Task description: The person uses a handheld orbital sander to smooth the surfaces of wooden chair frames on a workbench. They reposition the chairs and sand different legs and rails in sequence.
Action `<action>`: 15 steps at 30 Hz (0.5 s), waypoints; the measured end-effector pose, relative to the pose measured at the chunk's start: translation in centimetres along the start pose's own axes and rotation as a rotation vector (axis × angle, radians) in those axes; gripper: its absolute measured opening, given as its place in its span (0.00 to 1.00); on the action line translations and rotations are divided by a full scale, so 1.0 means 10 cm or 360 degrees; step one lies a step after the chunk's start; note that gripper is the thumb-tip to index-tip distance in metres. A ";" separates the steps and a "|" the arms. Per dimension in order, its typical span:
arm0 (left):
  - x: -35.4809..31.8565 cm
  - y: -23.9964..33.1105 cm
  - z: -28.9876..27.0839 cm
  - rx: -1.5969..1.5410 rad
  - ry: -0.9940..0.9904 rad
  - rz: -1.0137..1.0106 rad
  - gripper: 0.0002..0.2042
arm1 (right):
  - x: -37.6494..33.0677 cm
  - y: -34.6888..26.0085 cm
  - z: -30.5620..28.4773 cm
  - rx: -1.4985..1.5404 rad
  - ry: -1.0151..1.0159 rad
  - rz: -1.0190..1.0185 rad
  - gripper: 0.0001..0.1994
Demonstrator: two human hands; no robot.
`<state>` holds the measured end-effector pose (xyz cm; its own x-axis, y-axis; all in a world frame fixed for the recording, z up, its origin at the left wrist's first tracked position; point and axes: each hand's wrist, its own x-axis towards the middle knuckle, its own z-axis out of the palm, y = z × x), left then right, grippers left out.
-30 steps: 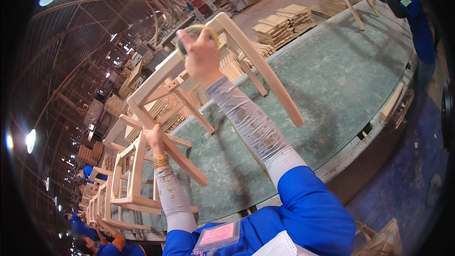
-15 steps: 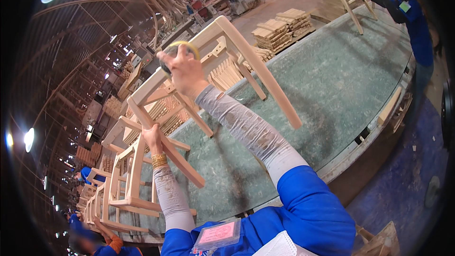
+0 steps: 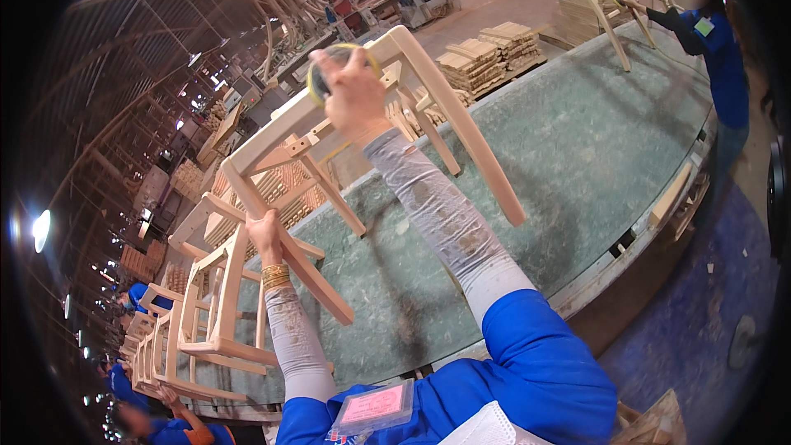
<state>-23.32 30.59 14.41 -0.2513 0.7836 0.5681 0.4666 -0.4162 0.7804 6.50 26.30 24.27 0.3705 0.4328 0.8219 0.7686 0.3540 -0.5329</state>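
R hand (image 3: 356, 103) w/ round tool (image 3: 339, 58) now nearer R end of chair frame (image 3: 451, 115).
½ sec ago tool's mid-rail; work's prob. shifted to R stretch. R fingers part-spread, gripping tool; L hand (image 3: 264, 237) closed round leg (image 3: 315, 280). Frame's by bench's (image 3: 577, 156) far edge; top rail (image 3: 276, 128) (long axis) approx. parallel to it, legs pointing down.

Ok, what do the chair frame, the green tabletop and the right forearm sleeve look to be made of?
Chair frame: pale wood, apparently unvarnished, judging by its light tan colour and soft, matte look.
Tabletop: dull green covering, perhaps rubber or fabric; pale smudges obscure its texture, so I can't tell which.
Sleeve: probably thin, stretchy fabric; it wrinkles along the forearm and shows brownish stains.
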 end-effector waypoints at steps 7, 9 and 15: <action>-0.04 -0.05 -0.08 -0.0022 -0.0001 -0.0007 0.17 | -0.09 -0.09 -0.05 0.0030 -0.0344 -0.0115 0.33; -0.05 0.01 -0.02 -0.0060 -0.0023 0.0022 0.17 | -0.02 0.00 -0.08 0.0027 -0.0114 -0.0103 0.33; -0.12 0.06 -0.02 -0.0070 -0.0046 0.0009 0.16 | -0.06 -0.03 -0.07 0.0099 -0.0089 -0.0218 0.34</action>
<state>-22.92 29.36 14.24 -0.2238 0.7940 0.5652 0.4298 -0.4400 0.7884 6.39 25.38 24.06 0.2336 0.4218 0.8761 0.7756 0.4625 -0.4295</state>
